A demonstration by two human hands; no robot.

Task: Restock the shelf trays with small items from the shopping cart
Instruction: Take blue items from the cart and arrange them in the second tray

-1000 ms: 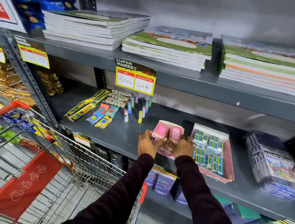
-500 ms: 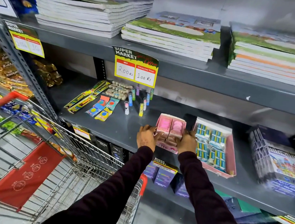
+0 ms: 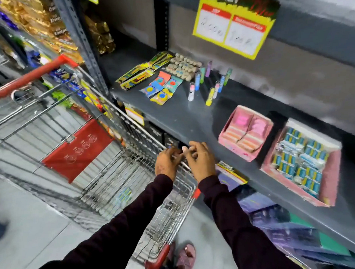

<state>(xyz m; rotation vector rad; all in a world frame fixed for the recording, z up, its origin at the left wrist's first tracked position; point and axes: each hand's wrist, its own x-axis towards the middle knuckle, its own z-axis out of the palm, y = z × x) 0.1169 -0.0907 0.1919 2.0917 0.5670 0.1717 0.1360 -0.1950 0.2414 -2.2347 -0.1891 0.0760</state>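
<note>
A small pink tray [image 3: 245,133] of pink packets stands on the grey shelf [image 3: 189,118]. To its right sits a larger pink tray [image 3: 333,173] packed with blue-and-yellow items. Both my hands hover together over the wire shopping cart [image 3: 130,169], below the shelf's front edge. My left hand [image 3: 167,162] and my right hand [image 3: 200,159] have their fingers loosely curled and touching each other; nothing shows in either. One small blue-yellow pack [image 3: 124,194] lies in the cart's basket.
Loose packets [image 3: 161,87] and small upright tubes [image 3: 211,85] stand further left on the shelf. A yellow price sign [image 3: 234,25] hangs from the shelf above. Gold snack bags [image 3: 41,20] fill the neighbouring rack. The cart's red flap [image 3: 78,150] and handle [image 3: 32,77] lie to the left.
Both hands let go of the small pink tray and drew back down and left, over the cart. The view tipped downward and moved closer.
</note>
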